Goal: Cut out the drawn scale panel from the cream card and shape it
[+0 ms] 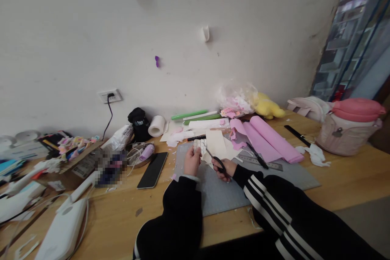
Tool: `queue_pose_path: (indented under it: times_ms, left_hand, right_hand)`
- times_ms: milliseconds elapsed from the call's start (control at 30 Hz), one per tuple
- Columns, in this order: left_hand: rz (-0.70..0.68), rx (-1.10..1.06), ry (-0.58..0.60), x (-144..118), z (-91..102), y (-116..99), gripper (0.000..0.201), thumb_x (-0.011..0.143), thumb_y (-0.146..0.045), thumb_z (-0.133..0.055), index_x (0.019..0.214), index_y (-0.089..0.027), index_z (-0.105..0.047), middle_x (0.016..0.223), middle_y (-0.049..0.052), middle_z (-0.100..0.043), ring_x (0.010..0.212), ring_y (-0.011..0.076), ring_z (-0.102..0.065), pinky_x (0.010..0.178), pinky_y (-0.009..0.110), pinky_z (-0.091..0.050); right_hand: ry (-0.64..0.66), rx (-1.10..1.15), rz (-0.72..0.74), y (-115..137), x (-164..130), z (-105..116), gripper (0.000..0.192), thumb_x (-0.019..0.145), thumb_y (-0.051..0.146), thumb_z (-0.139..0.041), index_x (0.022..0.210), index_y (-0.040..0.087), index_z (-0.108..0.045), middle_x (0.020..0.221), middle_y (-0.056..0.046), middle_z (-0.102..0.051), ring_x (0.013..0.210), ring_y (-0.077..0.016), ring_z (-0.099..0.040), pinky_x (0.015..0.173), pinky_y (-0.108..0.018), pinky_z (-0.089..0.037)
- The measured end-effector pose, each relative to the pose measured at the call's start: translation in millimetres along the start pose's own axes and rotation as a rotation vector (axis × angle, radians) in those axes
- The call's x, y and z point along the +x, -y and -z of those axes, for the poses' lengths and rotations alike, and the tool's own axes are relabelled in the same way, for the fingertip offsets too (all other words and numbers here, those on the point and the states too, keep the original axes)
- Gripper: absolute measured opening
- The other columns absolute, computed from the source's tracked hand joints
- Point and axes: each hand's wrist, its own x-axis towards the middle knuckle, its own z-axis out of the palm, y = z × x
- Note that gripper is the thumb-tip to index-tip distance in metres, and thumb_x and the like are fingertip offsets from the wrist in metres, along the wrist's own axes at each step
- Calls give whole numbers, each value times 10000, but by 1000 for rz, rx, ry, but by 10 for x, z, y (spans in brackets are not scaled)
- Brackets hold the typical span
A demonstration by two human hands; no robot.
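Note:
My left hand (191, 161) is closed on a small piece of white paper (199, 144) with lines drawn on it. In my right hand (224, 169) are black-handled scissors (218, 163), their blades pointing up and left toward that paper. Both hands are over a grey cutting mat (225, 195). Just beyond them lies a cream sheet of paper (215, 141). A metal ruler (262, 161) and a black pen (256, 155) rest to the right of my right hand. Whether the blades touch the paper is too small to tell.
A pink roll (276, 140) lies on the right of the mat. Left of it is a phone (152, 170). Farther left stand a cardboard box (77, 164) and a white lamp-like device (62, 227). A pink-lidded bag (344, 130) and a yellow plush toy (268, 105) are at the right.

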Motion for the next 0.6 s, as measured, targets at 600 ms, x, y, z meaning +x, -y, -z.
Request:
queue_pose_path:
  times_ms: [600]
  left_hand:
    - [47, 126, -182, 52, 48, 46, 204, 852, -281, -475, 972, -137, -555, 884, 36, -606, 676, 121, -588, 587, 284, -504]
  right_hand:
    - [-118, -74, 17, 31, -4, -6, 299, 879, 375, -407, 855, 113, -549, 603, 46, -526, 399, -28, -439, 369, -157, -375]
